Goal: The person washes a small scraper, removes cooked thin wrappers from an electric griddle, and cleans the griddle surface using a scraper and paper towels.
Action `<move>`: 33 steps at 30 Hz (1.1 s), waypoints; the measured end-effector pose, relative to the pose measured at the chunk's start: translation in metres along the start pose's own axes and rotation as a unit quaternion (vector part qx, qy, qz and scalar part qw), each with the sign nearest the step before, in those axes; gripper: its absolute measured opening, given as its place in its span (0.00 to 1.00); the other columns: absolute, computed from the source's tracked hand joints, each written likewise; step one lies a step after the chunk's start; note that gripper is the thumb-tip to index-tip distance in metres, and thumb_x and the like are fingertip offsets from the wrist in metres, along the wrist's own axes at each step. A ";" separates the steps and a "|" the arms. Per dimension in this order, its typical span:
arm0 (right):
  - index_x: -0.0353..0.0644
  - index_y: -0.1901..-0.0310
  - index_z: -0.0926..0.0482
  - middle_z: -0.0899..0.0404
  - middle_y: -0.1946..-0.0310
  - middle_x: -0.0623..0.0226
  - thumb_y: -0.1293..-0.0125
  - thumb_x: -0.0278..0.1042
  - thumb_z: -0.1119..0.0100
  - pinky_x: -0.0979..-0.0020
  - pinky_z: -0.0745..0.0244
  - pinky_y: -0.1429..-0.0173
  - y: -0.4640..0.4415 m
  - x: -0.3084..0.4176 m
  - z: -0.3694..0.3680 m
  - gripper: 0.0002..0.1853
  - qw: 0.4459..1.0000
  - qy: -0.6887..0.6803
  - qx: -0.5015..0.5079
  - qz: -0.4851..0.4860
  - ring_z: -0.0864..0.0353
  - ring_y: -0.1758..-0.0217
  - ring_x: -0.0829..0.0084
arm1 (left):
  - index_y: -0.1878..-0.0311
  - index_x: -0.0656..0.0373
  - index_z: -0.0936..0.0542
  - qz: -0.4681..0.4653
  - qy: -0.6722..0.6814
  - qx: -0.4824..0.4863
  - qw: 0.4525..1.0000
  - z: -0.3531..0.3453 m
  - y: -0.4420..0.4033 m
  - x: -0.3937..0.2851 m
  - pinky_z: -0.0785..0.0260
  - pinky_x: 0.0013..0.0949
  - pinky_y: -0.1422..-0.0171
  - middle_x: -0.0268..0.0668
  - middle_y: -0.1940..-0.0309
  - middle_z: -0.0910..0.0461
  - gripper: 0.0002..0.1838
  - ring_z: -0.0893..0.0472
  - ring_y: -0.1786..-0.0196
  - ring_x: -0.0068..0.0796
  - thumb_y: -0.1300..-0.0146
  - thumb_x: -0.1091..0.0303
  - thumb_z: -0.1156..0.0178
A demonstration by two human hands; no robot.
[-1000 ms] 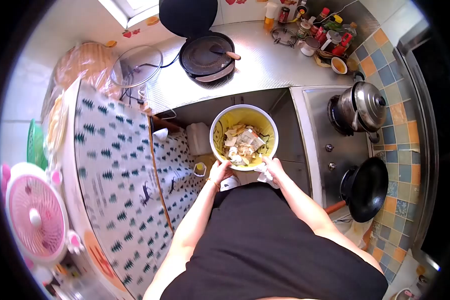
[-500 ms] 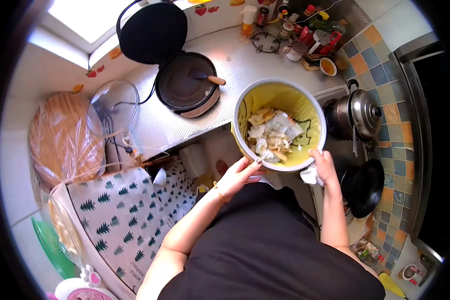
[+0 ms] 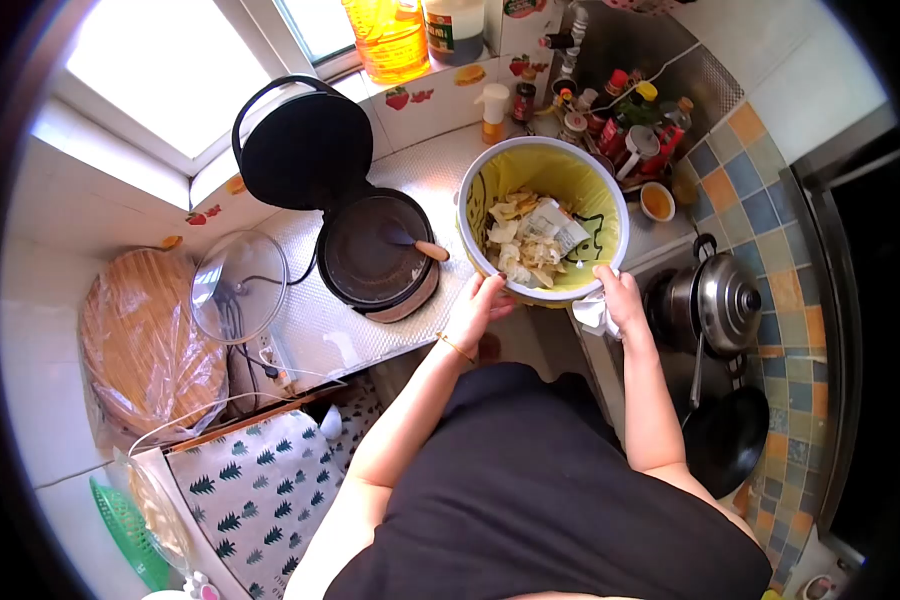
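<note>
A round trash bin (image 3: 613, 255) with a pale rim and a yellow liner is held up over the front of the metal counter. Scraps and a crumpled printed wrapper (image 3: 553, 226) lie inside it. My left hand (image 3: 478, 308) grips the near-left rim, thumb on top. At the near-right rim, my right hand (image 3: 622, 300) is closed on the bin, with a white tissue (image 3: 592, 313) also in its grasp. Left of the bin, an open electric griddle (image 3: 370, 255) holds a spatula with a wooden handle (image 3: 432, 251).
A steel pot (image 3: 727, 303) and a black wok (image 3: 727, 440) stand on the stove at right. Bottles, a mug and a small bowl (image 3: 657, 201) crowd the back right. At left are a glass lid (image 3: 238, 287) and a plastic-wrapped wooden board (image 3: 150, 335).
Both hands have lifted the bin from low in front of the body to over the counter. The view has shifted, showing more of the window and the bottles on its sill.
</note>
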State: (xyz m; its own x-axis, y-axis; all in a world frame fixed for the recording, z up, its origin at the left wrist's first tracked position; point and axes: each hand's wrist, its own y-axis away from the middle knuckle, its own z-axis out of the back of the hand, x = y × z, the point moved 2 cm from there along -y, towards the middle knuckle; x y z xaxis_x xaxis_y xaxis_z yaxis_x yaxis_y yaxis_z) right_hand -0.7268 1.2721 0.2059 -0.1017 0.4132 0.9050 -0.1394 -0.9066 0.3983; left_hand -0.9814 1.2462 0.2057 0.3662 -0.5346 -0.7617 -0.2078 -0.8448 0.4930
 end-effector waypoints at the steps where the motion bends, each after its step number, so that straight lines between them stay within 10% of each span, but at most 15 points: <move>1: 0.29 0.62 0.17 0.15 0.68 0.62 0.38 0.42 0.45 0.72 0.25 0.60 -0.006 0.004 -0.001 0.20 1.000 0.000 0.002 0.002 0.18 0.67 0.76 | 0.40 0.58 0.31 0.003 0.003 -0.008 1.000 -0.001 -0.004 -0.002 0.26 0.33 0.44 0.36 0.48 0.25 0.20 0.20 0.53 0.30 0.31 0.59 0.50; 15: 0.29 0.58 0.20 0.18 0.65 0.66 0.34 0.41 0.45 0.75 0.28 0.57 -0.036 0.003 -0.021 0.19 0.999 0.003 0.015 0.037 0.22 0.64 0.80 | 0.39 0.59 0.32 -0.003 0.018 -0.013 1.000 0.020 -0.034 -0.011 0.24 0.35 0.45 0.38 0.48 0.25 0.21 0.20 0.51 0.30 0.29 0.59 0.53; 21: 0.31 0.55 0.19 0.17 0.65 0.62 0.37 0.66 0.43 0.72 0.27 0.57 -0.009 0.011 -0.017 0.35 0.994 0.062 0.085 -0.042 0.22 0.63 0.77 | 0.36 0.58 0.35 0.031 -0.012 0.020 0.999 0.024 -0.026 -0.014 0.26 0.37 0.42 0.38 0.42 0.28 0.24 0.23 0.43 0.31 0.28 0.53 0.50; 28: 0.36 0.56 0.19 0.16 0.63 0.64 0.37 0.45 0.36 0.73 0.26 0.47 0.025 -0.011 -0.093 0.18 0.925 0.137 0.347 -0.072 0.19 0.58 0.77 | 0.42 0.60 0.31 0.036 -0.004 0.015 0.999 0.078 0.001 0.006 0.29 0.36 0.39 0.40 0.43 0.27 0.16 0.23 0.42 0.34 0.30 0.66 0.48; 33: 0.35 0.46 0.25 0.20 0.52 0.58 0.34 0.40 0.39 0.71 0.28 0.44 -0.023 -0.108 -0.194 0.21 0.970 0.041 0.231 -0.063 0.22 0.50 0.73 | 0.44 0.62 0.31 0.070 0.039 -0.171 0.982 0.177 0.010 0.060 0.24 0.31 0.48 0.43 0.49 0.25 0.18 0.21 0.48 0.34 0.38 0.79 0.52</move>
State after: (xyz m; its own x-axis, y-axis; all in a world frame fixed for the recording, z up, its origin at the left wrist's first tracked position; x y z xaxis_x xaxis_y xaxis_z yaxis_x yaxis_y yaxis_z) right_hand -0.9035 1.2649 0.0703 -0.1922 0.5108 0.8379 0.2990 -0.7828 0.5458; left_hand -1.1220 1.2017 0.0903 0.4271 -0.6309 -0.6477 0.0497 -0.6989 0.7135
